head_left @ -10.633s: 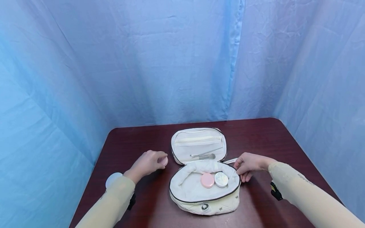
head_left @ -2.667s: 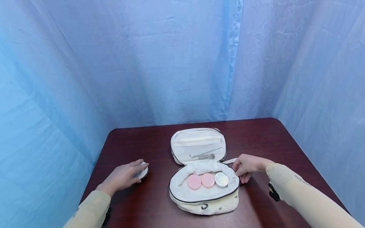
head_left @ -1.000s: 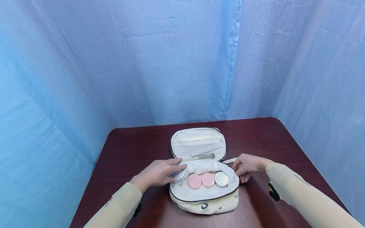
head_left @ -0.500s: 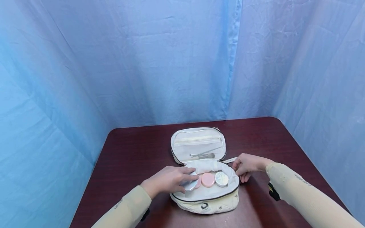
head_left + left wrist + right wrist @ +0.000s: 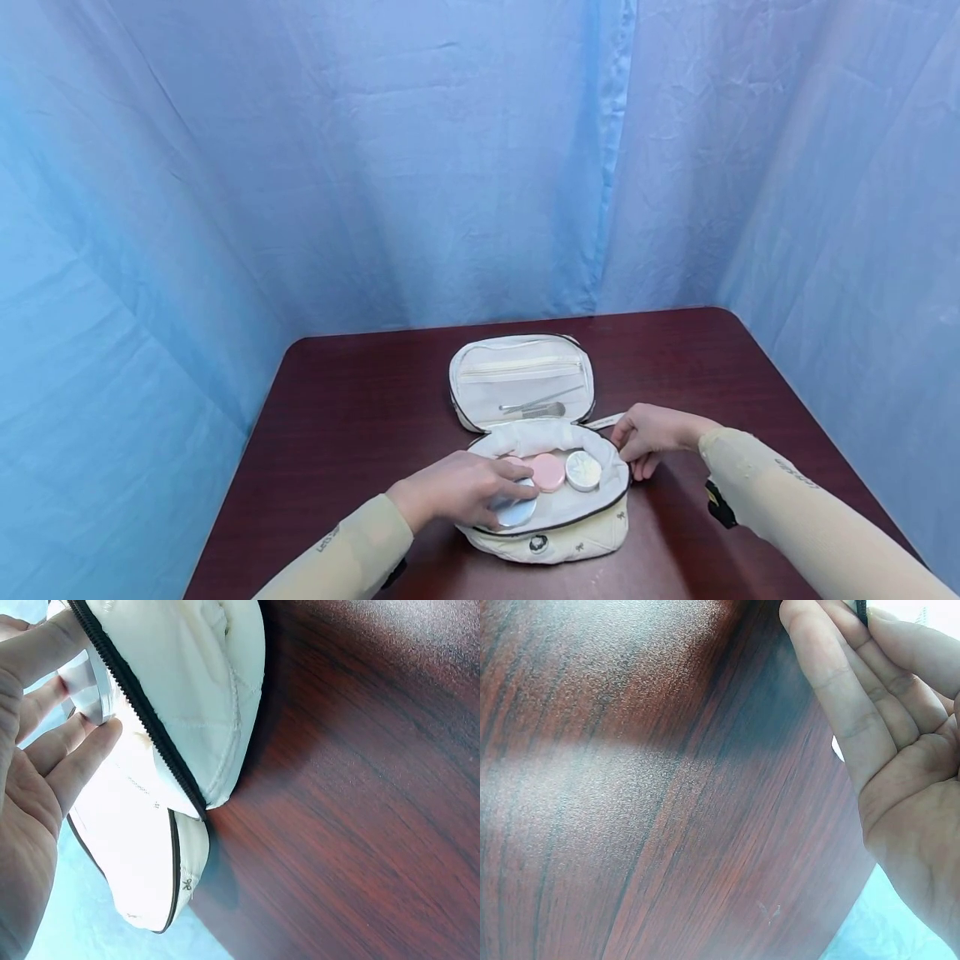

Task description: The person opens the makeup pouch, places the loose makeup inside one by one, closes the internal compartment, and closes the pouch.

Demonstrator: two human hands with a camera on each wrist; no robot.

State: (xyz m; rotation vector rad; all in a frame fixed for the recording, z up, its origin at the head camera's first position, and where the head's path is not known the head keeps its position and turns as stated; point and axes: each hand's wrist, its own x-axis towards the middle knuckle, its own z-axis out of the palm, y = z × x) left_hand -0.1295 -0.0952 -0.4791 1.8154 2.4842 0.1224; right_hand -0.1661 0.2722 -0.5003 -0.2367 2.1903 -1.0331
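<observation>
Round container (image 5: 517, 512) is pinched by spread left fingers (image 5: 86, 758).

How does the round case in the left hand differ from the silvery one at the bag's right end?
The left hand grips the held case; the silvery case lies untouched. Fingers partly cover the held case, while the silvery case's top shows whole. The held case is at the front of the bag, the silvery case farther back and right. Both are round.
</observation>
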